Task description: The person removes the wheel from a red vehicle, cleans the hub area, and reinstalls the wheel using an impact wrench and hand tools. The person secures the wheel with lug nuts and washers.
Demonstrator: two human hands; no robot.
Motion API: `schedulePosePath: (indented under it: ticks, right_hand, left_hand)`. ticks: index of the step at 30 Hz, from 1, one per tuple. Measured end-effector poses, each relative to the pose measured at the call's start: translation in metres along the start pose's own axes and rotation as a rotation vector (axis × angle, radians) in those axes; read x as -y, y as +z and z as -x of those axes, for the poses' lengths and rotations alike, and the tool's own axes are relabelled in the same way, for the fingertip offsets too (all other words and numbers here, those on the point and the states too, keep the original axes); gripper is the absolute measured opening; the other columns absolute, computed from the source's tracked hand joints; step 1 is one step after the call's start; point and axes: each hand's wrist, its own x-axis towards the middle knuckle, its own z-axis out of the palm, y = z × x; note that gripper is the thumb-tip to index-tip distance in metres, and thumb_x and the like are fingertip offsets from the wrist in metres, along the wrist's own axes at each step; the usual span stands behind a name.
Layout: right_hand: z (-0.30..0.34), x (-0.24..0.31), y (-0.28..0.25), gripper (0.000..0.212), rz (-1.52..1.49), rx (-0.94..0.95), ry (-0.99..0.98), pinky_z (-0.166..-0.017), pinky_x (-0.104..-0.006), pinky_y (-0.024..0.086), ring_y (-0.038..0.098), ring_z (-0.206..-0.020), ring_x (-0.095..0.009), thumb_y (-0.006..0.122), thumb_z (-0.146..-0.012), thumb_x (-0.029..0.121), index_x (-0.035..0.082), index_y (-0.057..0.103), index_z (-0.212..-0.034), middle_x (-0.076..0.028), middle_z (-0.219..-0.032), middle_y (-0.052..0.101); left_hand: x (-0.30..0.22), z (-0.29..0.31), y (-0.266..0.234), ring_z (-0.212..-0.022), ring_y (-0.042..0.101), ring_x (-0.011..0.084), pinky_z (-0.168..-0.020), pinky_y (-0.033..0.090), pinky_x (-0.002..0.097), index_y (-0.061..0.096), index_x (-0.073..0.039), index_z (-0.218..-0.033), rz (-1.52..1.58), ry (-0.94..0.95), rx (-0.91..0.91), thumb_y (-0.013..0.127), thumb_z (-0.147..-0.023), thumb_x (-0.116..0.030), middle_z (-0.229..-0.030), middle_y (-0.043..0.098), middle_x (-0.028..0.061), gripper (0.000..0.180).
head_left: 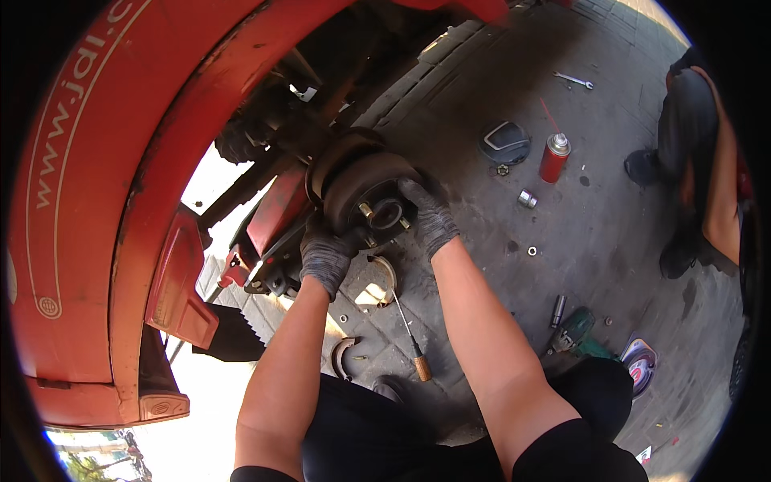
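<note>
A dark, rusty brake drum with brass-coloured wheel studs and a round centre hole faces me below the raised vehicle. My left hand, in a grey knit glove, grips its lower left rim. On the opposite side my right hand, gloved alike, is closed around the right edge, fingers over the front face. Behind the drum sits another round dark part, partly covered by it. Between my forearms a screwdriver with a tan handle and a curved brake shoe lie on the ground.
A red vehicle body fills the left. On the paving to the right are a wrench, black cap, red spray can, socket, nut and green power tool. Another person is at far right.
</note>
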Motion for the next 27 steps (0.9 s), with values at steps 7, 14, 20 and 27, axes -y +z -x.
schedulePosePath:
  ticks: [7, 14, 20, 27]
  right_hand:
    - [-0.012, -0.003, -0.006, 0.057, -0.053, -0.037, -0.031, -0.089, -0.0319, 0.049, 0.057, -0.101, -0.02, 0.072, -0.078, 0.013, 0.002, 0.049, -0.128, -0.01, -0.115, 0.059]
    - [-0.018, -0.006, -0.009, 0.058, -0.064, 0.029, -0.039, -0.088, -0.0313, 0.049, 0.057, -0.101, -0.019, 0.075, -0.077, 0.019, 0.003, 0.051, -0.127, -0.01, -0.115, 0.059]
    - [-0.031, -0.015, -0.01, 0.055, -0.084, -0.005, 0.071, -0.087, -0.03, 0.049, 0.058, -0.1, -0.018, 0.074, -0.078, 0.023, 0.003, 0.053, -0.125, -0.01, -0.114, 0.061]
    - [-0.035, -0.022, -0.011, 0.052, -0.237, 0.089, 0.042, -0.089, -0.0343, 0.052, 0.06, -0.102, -0.022, 0.072, -0.08, 0.022, 0.003, 0.052, -0.125, -0.011, -0.113, 0.061]
  left_hand:
    - [-0.027, 0.002, 0.006, -0.111, 0.057, 0.0257, -0.095, 0.044, 0.0332, 0.038, 0.0, -0.129, 0.547, -0.016, 0.027, 0.076, -0.067, -0.023, -0.12, 0.06, 0.0155, 0.076]
    - [-0.046, 0.008, -0.001, -0.081, 0.062, 0.0152, -0.069, 0.051, 0.028, 0.058, 0.0, -0.113, 0.305, 0.188, -0.118, 0.07, -0.075, -0.007, -0.099, 0.066, 0.0075, 0.041]
    - [-0.048, 0.002, -0.005, -0.083, 0.062, 0.0159, -0.073, 0.051, 0.0275, 0.057, 0.0, -0.115, 0.167, 0.228, -0.14, 0.071, -0.074, -0.007, -0.099, 0.066, 0.0065, 0.044]
    - [-0.056, 0.015, -0.01, -0.083, 0.062, 0.0167, -0.073, 0.052, 0.0285, 0.056, 0.002, -0.115, 0.538, 0.1, -0.119, 0.07, -0.076, -0.006, -0.097, 0.066, 0.0082, 0.043]
